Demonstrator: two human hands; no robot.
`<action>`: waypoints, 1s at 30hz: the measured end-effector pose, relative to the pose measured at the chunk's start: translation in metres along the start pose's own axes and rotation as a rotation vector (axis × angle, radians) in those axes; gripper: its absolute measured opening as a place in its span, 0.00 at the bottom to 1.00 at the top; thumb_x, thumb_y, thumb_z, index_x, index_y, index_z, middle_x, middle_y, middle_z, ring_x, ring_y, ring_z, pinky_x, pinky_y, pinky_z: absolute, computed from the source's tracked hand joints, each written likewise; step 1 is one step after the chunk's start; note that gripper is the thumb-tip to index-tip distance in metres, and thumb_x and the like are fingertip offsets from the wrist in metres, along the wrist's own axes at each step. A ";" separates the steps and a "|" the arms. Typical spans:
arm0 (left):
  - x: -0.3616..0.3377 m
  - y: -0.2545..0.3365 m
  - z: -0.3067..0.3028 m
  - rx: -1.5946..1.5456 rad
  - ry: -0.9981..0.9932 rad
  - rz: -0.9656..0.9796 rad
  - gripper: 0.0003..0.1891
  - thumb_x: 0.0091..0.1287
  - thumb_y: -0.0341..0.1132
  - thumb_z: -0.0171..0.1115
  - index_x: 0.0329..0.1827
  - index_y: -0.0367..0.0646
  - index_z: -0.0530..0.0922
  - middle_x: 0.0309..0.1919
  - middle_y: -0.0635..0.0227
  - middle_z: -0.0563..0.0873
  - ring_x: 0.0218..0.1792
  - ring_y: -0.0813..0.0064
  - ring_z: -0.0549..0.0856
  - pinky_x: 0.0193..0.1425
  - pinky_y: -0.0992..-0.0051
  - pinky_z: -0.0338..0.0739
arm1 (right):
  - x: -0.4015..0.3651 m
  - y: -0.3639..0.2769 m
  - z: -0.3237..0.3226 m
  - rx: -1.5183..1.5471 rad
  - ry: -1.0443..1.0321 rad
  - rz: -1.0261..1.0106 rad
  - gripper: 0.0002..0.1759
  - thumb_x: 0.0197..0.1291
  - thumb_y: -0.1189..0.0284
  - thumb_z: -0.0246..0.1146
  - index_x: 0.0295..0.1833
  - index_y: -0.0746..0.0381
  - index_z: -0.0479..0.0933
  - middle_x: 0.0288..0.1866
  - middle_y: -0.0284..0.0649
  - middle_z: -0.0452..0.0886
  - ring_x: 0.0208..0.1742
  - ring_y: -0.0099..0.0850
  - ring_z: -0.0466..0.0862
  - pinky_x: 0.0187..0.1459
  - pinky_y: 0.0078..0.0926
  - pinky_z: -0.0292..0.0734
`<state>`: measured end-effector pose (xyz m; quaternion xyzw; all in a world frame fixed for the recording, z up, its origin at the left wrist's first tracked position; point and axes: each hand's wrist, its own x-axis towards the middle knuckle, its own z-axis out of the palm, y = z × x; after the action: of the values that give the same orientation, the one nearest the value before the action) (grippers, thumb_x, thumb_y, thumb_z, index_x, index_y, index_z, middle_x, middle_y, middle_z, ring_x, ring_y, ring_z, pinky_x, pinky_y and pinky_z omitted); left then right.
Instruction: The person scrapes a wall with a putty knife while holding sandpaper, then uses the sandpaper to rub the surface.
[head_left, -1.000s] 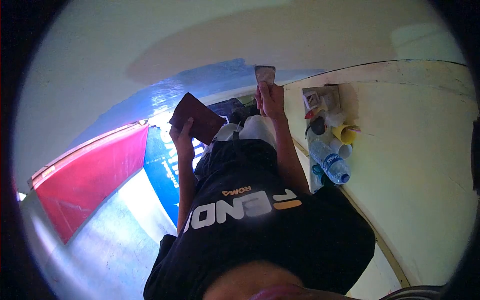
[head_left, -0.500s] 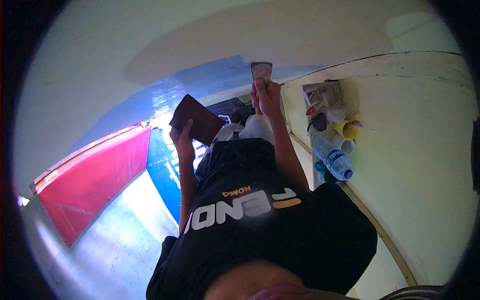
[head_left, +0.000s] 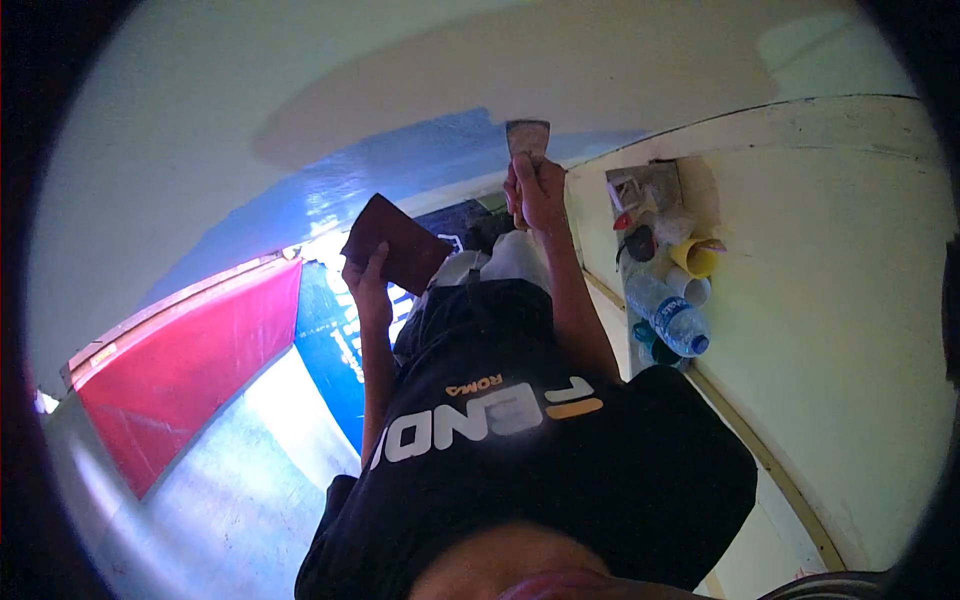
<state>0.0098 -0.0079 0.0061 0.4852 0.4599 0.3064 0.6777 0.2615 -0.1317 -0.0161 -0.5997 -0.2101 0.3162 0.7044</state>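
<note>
My left hand [head_left: 370, 278] is closed on a dark red-brown sheet of sandpaper [head_left: 397, 245], thumb on the near face and the sheet slightly bent. In my right hand [head_left: 540, 190] is a putty knife [head_left: 528, 138], gripped with its broad, dull blade pointing up. The blade overlaps the lower edge of the pale wall [head_left: 520, 60] in this view, beside a blue patch [head_left: 420, 150]. My fingers hide most of the knife's handle.
To the right, a ledge along the cream wall [head_left: 830, 260] holds a plastic bottle [head_left: 680, 325], a yellow roll [head_left: 695, 258], a white roll [head_left: 688, 287] and other small items. A red panel [head_left: 190, 360] and a blue banner [head_left: 330, 330] stand on the left.
Both hands shift very slightly to the right in view, still holding the sandpaper and the putty knife. The blade tilts a little.
</note>
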 end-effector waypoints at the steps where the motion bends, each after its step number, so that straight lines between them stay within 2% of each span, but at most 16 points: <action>1: 0.000 -0.001 0.003 -0.027 0.038 0.017 0.19 0.61 0.30 0.66 0.56 0.37 0.76 0.46 0.62 0.84 0.48 0.72 0.82 0.52 0.70 0.77 | -0.003 0.001 0.000 0.029 0.000 -0.007 0.25 0.71 0.56 0.54 0.24 0.61 0.70 0.13 0.33 0.70 0.12 0.20 0.70 0.14 0.21 0.65; 5: 0.002 -0.010 -0.005 -0.021 0.031 -0.018 0.19 0.61 0.29 0.66 0.56 0.37 0.76 0.48 0.63 0.83 0.48 0.72 0.82 0.53 0.71 0.76 | -0.007 0.010 -0.002 -0.011 0.010 -0.049 0.26 0.71 0.55 0.54 0.23 0.61 0.70 0.14 0.33 0.70 0.12 0.20 0.70 0.14 0.21 0.65; 8: 0.000 -0.007 0.000 -0.037 0.001 -0.016 0.19 0.62 0.29 0.65 0.55 0.36 0.76 0.47 0.63 0.83 0.47 0.73 0.82 0.54 0.71 0.75 | 0.001 0.015 -0.003 0.000 0.011 -0.051 0.28 0.71 0.56 0.53 0.20 0.61 0.70 0.10 0.31 0.70 0.10 0.20 0.70 0.12 0.22 0.63; 9: -0.001 -0.001 0.006 0.072 0.025 0.035 0.19 0.61 0.30 0.65 0.55 0.36 0.76 0.46 0.64 0.83 0.46 0.73 0.82 0.53 0.72 0.75 | 0.006 0.007 0.000 -0.020 0.002 -0.075 0.27 0.71 0.55 0.53 0.21 0.61 0.70 0.11 0.31 0.69 0.11 0.20 0.70 0.13 0.21 0.64; 11: 0.009 -0.008 0.000 0.069 0.024 0.008 0.19 0.61 0.30 0.65 0.55 0.36 0.76 0.46 0.64 0.83 0.46 0.73 0.81 0.53 0.72 0.75 | 0.005 -0.006 0.001 -0.063 -0.022 -0.101 0.27 0.71 0.54 0.54 0.23 0.61 0.70 0.13 0.32 0.69 0.13 0.19 0.70 0.15 0.21 0.65; 13: 0.000 -0.001 0.003 0.055 -0.014 -0.014 0.20 0.61 0.30 0.65 0.56 0.36 0.75 0.46 0.63 0.83 0.47 0.73 0.81 0.52 0.72 0.75 | -0.008 0.000 0.002 -0.059 0.017 -0.042 0.27 0.71 0.54 0.54 0.22 0.61 0.70 0.13 0.32 0.69 0.13 0.20 0.70 0.15 0.21 0.65; 20: -0.003 -0.002 0.004 0.058 0.026 -0.034 0.22 0.60 0.30 0.66 0.58 0.35 0.74 0.48 0.62 0.83 0.48 0.71 0.82 0.53 0.70 0.76 | 0.000 -0.013 0.007 0.026 0.027 -0.044 0.27 0.71 0.55 0.54 0.21 0.62 0.70 0.13 0.32 0.69 0.12 0.20 0.70 0.15 0.21 0.65; 22: 0.004 -0.004 0.004 0.062 0.013 -0.002 0.22 0.60 0.30 0.66 0.58 0.35 0.74 0.48 0.61 0.83 0.48 0.70 0.82 0.53 0.70 0.76 | -0.002 -0.005 0.003 -0.062 0.026 -0.024 0.28 0.71 0.54 0.54 0.21 0.62 0.70 0.13 0.32 0.69 0.12 0.20 0.69 0.15 0.21 0.64; 27: 0.000 0.006 0.007 0.080 -0.019 -0.033 0.21 0.61 0.29 0.65 0.58 0.34 0.75 0.47 0.62 0.83 0.49 0.70 0.81 0.54 0.69 0.75 | -0.008 -0.006 0.005 -0.061 -0.006 -0.035 0.28 0.71 0.54 0.54 0.22 0.62 0.70 0.13 0.32 0.69 0.11 0.19 0.69 0.14 0.21 0.64; 30: 0.006 -0.004 0.003 0.049 -0.022 0.013 0.20 0.62 0.30 0.64 0.56 0.35 0.75 0.46 0.63 0.83 0.49 0.71 0.81 0.53 0.70 0.75 | 0.003 0.001 0.007 -0.016 0.008 -0.050 0.27 0.71 0.54 0.54 0.22 0.61 0.70 0.12 0.32 0.69 0.11 0.19 0.69 0.13 0.21 0.64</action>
<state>0.0148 -0.0047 0.0006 0.5082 0.4565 0.2939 0.6686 0.2586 -0.1250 -0.0165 -0.6011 -0.2245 0.2946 0.7081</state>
